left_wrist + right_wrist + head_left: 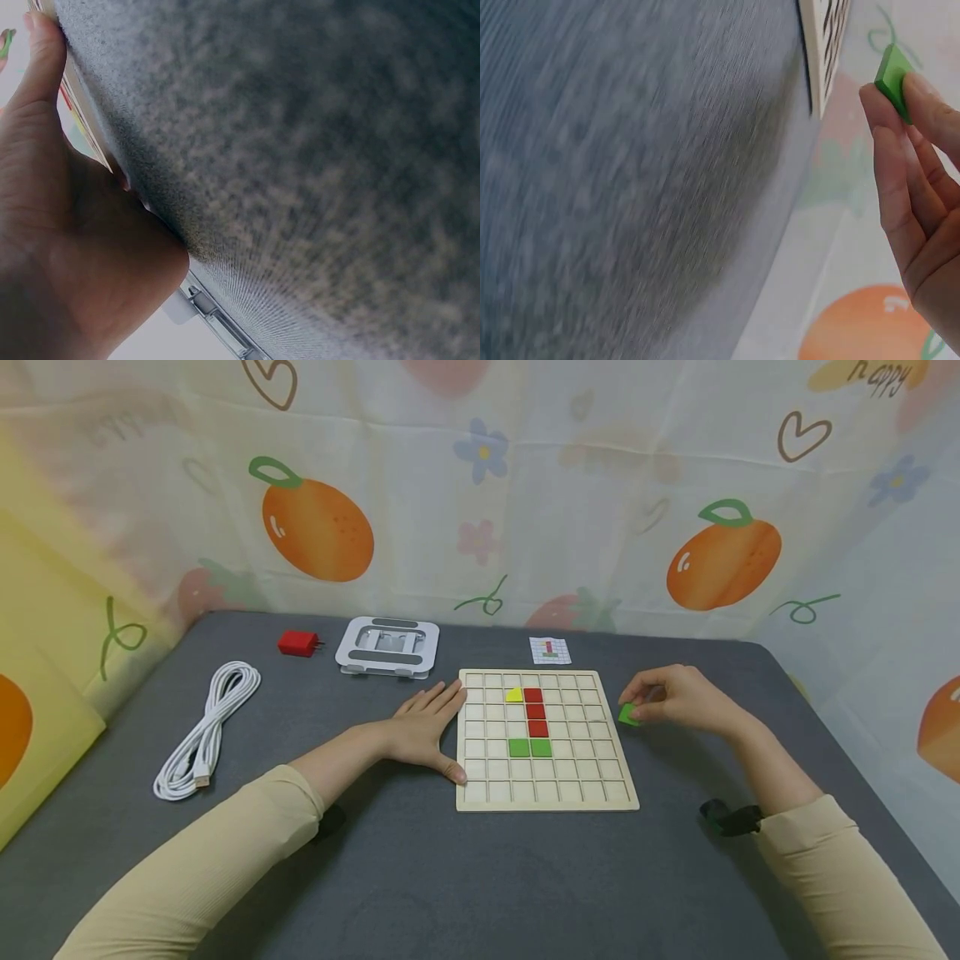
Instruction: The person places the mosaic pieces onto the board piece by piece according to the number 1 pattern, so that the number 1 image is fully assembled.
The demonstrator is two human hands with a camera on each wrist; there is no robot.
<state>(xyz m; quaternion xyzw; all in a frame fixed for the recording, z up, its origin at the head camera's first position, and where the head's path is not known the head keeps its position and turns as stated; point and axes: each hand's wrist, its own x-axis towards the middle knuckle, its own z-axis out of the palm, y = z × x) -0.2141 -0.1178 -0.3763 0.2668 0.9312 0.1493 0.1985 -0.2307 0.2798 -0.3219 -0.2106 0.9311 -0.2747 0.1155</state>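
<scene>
A square wooden grid board [577, 770] lies on the dark table. Three red tiles [536, 712] run down one column, with a yellow piece [513, 695] left of the top one. Two green tiles [519, 748] sit side by side just below. My left hand [423, 727] rests against the board's left edge, fingers spread and thumb at the lower left side. Right of the board, my right hand [671, 697] pinches another green tile [892, 79] between thumb and fingers; in the head view that tile is near the board's right edge.
Behind the board lies a small paper card [550, 651] printed with a coloured grid pattern. At the back left are a white folding stand [387, 647] and a red plug adapter [298, 643]. A coiled white cable [207, 731] lies at the left. A patterned curtain hangs behind the table.
</scene>
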